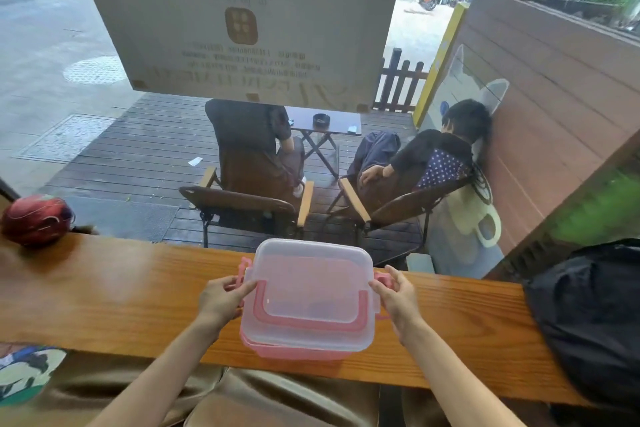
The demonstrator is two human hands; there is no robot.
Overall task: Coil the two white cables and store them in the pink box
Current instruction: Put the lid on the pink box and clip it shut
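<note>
The pink box [308, 302] stands on the wooden counter [114, 302] in front of me, with its clear lid on and the pink handle folded flat on top. My left hand [221, 302] grips the pink latch on the box's left side. My right hand [398, 302] grips the pink latch on the right side. No white cables are in view; whether any lie inside the box is hidden by the frosted lid.
A red helmet [36, 218] rests at the counter's far left. A black bag [588, 319] sits at its right end. A window runs along the counter's far edge; beyond it two people sit in chairs on a deck.
</note>
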